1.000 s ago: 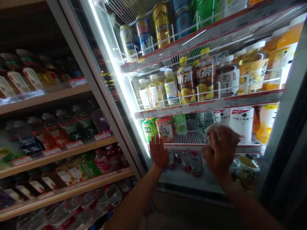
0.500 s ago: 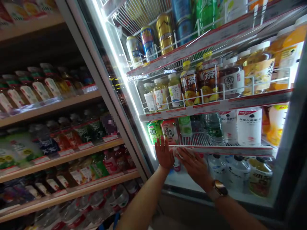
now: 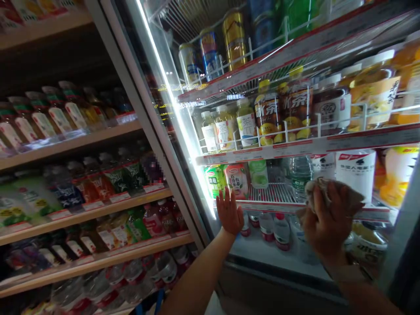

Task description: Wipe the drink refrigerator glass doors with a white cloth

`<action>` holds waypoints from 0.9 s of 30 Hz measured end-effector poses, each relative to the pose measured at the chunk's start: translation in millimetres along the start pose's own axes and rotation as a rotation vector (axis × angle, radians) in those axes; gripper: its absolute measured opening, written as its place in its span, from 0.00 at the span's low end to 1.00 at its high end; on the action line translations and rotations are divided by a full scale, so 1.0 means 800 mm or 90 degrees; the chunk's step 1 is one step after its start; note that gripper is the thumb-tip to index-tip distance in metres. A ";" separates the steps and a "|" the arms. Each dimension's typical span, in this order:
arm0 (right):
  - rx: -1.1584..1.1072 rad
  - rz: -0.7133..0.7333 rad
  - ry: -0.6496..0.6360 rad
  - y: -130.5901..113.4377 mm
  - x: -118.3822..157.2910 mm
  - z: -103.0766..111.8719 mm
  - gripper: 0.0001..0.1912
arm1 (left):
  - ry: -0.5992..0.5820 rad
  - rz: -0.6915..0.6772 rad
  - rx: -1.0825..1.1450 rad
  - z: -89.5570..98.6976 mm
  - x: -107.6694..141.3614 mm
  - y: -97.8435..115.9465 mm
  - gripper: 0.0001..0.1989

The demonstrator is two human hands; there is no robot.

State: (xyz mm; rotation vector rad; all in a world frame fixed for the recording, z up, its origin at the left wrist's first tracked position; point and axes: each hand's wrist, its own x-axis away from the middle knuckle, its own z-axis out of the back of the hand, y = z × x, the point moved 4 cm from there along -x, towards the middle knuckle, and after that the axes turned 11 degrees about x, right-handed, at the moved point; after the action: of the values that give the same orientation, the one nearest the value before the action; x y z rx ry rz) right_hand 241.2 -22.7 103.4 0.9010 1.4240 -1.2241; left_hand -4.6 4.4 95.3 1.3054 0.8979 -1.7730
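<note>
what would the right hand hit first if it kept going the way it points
The right hand grips a crumpled cloth that seems already pressed to the fridge's glass door, so the glass comes first. Behind it, a red-edged shelf strip lies roughly in line, though depth is hard to judge.

Pale wooden shelves [image 3: 74,146] carry plastic bottles [image 3: 54,122]; a white wire cooler shelf [image 3: 272,194] (behind glass [image 3: 200,131]) holds clear water bottles [image 3: 300,179].

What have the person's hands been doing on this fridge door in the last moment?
The right hand, holding a crumpled cloth, went left and down toward the left hand, then back right and up across the glass door. The left hand stayed flat on the glass, and the bottles behind it stayed put.
</note>
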 end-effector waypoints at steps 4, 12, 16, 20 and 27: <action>-0.026 -0.003 -0.030 -0.039 0.014 -0.011 0.31 | -0.007 -0.002 -0.003 0.001 0.001 0.001 0.30; -0.085 0.083 -0.102 -0.110 0.045 -0.028 0.31 | -0.022 0.002 -0.024 0.001 0.002 0.000 0.31; -0.133 0.180 -0.153 -0.128 0.071 -0.030 0.26 | -0.023 0.007 -0.021 -0.001 0.003 -0.002 0.30; -0.166 0.263 -0.186 -0.125 0.078 -0.022 0.29 | -0.026 0.006 -0.020 -0.002 0.003 -0.004 0.30; -0.056 0.224 -0.144 -0.052 0.040 -0.002 0.26 | -0.006 -0.014 0.003 0.001 -0.004 -0.001 0.30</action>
State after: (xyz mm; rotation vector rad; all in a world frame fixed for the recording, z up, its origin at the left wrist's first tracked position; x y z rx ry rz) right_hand 194.6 -31.7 81.4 0.8782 1.0776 -0.9563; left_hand -5.3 4.5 98.9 1.2941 0.9067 -1.7969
